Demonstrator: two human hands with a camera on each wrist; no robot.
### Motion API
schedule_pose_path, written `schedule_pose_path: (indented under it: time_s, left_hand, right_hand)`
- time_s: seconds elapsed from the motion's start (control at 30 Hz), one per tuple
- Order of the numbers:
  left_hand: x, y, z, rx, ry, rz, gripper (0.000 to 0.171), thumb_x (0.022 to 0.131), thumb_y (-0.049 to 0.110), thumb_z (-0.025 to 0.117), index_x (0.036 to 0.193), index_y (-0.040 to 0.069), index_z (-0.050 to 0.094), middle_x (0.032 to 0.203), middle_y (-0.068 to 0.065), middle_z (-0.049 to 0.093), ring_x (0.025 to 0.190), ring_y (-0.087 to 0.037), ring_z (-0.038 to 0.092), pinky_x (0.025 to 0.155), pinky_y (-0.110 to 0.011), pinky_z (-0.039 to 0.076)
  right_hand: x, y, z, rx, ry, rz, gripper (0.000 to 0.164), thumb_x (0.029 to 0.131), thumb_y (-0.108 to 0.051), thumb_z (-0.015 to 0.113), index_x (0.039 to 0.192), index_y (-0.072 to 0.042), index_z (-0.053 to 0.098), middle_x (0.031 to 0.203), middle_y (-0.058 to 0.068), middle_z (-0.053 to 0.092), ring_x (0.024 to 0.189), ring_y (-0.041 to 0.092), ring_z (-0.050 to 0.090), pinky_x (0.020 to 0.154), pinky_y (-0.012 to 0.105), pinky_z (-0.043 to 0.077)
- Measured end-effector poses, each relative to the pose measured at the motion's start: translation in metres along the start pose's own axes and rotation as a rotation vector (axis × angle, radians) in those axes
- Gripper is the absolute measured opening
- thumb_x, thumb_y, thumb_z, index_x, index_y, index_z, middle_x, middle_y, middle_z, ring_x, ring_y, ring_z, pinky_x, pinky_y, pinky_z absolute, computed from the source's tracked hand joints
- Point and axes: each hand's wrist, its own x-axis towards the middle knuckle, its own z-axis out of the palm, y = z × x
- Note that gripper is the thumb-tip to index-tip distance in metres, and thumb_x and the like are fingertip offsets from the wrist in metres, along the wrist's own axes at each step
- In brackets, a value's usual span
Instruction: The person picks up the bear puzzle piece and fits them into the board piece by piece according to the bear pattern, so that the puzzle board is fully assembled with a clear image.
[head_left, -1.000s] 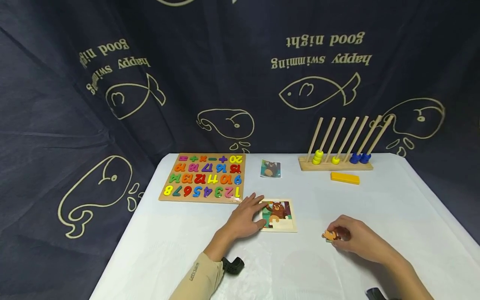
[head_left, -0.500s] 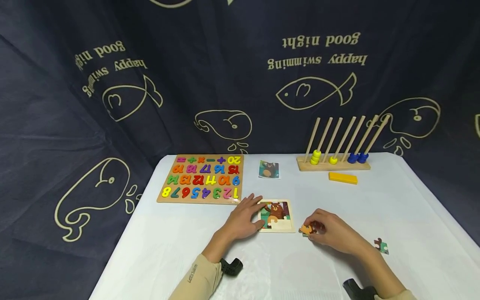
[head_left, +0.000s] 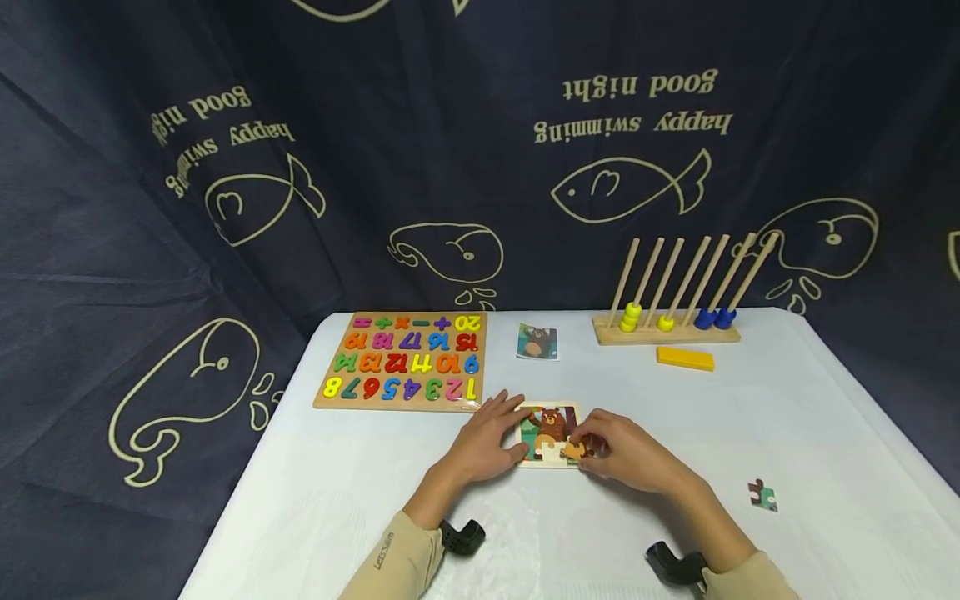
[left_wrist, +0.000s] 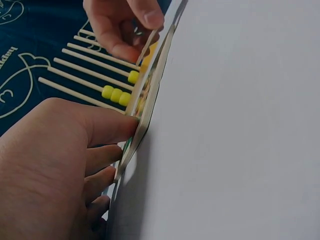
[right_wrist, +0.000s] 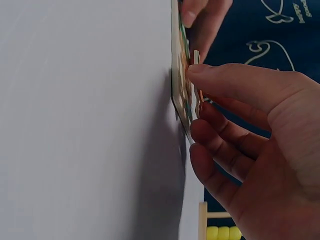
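Observation:
A wooden tray puzzle [head_left: 534, 465] with a brown bear picture lies on the white table, its lower part showing pale bare wood. My left hand [head_left: 483, 439] rests on its left side, thumb and fingers spread along the frame. Between thumb and fingers, my right hand [head_left: 630, 454] pinches a puzzle piece [head_left: 576, 451] over the lower right of the tray. The right wrist view shows this piece [right_wrist: 197, 95] edge-on, slightly above the tray. Another puzzle piece [head_left: 763, 495], brown and green, lies apart to the right.
Behind the left hand lies a number board [head_left: 405, 360] with coloured numerals. A bear picture card [head_left: 537, 342] sits beyond the puzzle. At the back right stand a peg rack [head_left: 667, 333] with yellow and blue beads and a yellow block [head_left: 686, 358]. A dark printed cloth hangs behind.
My right hand has carried the pinched piece leftward from the right side of the table to over the tray, uncovering the loose piece. The left hand has stayed on the tray.

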Motion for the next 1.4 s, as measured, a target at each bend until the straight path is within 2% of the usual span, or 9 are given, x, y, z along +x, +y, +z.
schedule_pose_path:
  time_s: [0.3, 0.57, 0.8, 1.13, 1.4]
  left_hand:
    - [0.000, 0.001, 0.001, 0.006, -0.014, -0.025, 0.057, 0.089, 0.039, 0.060, 0.141, 0.018, 0.051, 0.152, 0.000, 0.034, 0.143, -0.023, 0.019, 0.115, -0.042, 0.015]
    - [0.003, 0.002, 0.001, 0.008, 0.000, -0.031, 0.055, 0.090, 0.043, 0.059, 0.139, 0.019, 0.054, 0.151, 0.001, 0.037, 0.143, -0.022, 0.020, 0.115, -0.041, 0.017]
    - [0.003, 0.004, 0.003, 0.026, 0.043, -0.048, 0.062, 0.086, 0.057, 0.059, 0.134, 0.018, 0.057, 0.148, 0.001, 0.041, 0.142, -0.022, 0.024, 0.115, -0.040, 0.019]
    - [0.006, 0.005, 0.003, 0.016, 0.067, -0.057, 0.060, 0.086, 0.054, 0.063, 0.133, 0.018, 0.058, 0.146, 0.000, 0.044, 0.141, -0.023, 0.027, 0.115, -0.039, 0.019]
    - [0.004, 0.006, 0.003, 0.011, 0.064, -0.058, 0.059, 0.084, 0.052, 0.066, 0.132, 0.017, 0.059, 0.146, 0.000, 0.044, 0.141, -0.023, 0.027, 0.115, -0.041, 0.020]
  right_hand:
    - [0.014, -0.009, 0.013, -0.012, 0.011, -0.002, 0.028, 0.076, -0.020, 0.082, 0.101, -0.019, 0.070, 0.095, -0.008, 0.058, 0.085, 0.011, 0.054, 0.077, 0.037, 0.048]
    - [0.020, -0.013, 0.017, -0.024, 0.004, -0.035, 0.027, 0.079, -0.019, 0.079, 0.104, -0.017, 0.070, 0.092, -0.006, 0.057, 0.076, 0.011, 0.050, 0.066, 0.028, 0.043]
    - [0.020, -0.013, 0.020, -0.022, 0.033, -0.043, 0.024, 0.080, -0.017, 0.078, 0.102, -0.015, 0.069, 0.100, -0.005, 0.059, 0.082, 0.011, 0.054, 0.073, 0.032, 0.047]
    - [0.022, -0.013, 0.020, -0.032, 0.034, -0.009, 0.024, 0.079, -0.021, 0.079, 0.100, -0.017, 0.069, 0.100, -0.006, 0.059, 0.085, 0.012, 0.055, 0.077, 0.035, 0.048]
    - [0.021, -0.014, 0.020, 0.000, 0.018, -0.028, 0.018, 0.084, -0.013, 0.074, 0.101, -0.014, 0.068, 0.094, -0.006, 0.058, 0.080, 0.009, 0.053, 0.071, 0.028, 0.048]
